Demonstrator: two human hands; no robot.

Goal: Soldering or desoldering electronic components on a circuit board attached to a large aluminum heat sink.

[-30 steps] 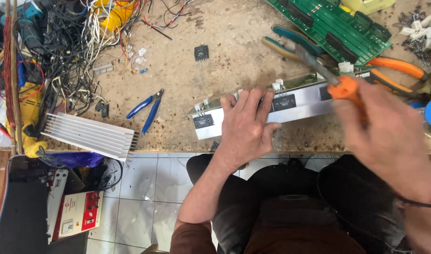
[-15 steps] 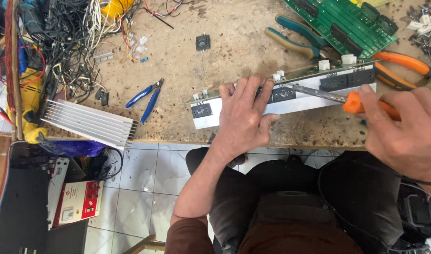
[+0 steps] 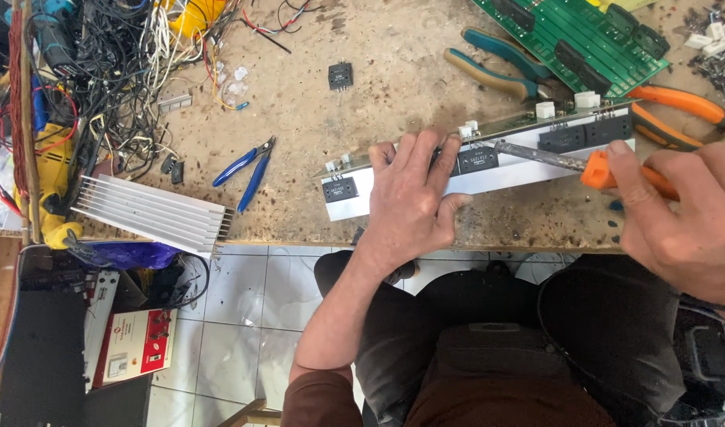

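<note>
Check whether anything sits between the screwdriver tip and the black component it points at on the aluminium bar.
Nothing visible does. The right hand holds the orange-handled screwdriver, whose shaft runs clear along the aluminium bar to the black component. The left hand presses the bar just beside it, not across the shaft.

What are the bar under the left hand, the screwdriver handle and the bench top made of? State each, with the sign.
Bar: likely aluminium, pale with a matte sheen and straight edges.
Screwdriver handle: probably plastic, solid glossy orange.
Bench top: apparently wood or board, dull tan, stained and speckled.
</note>
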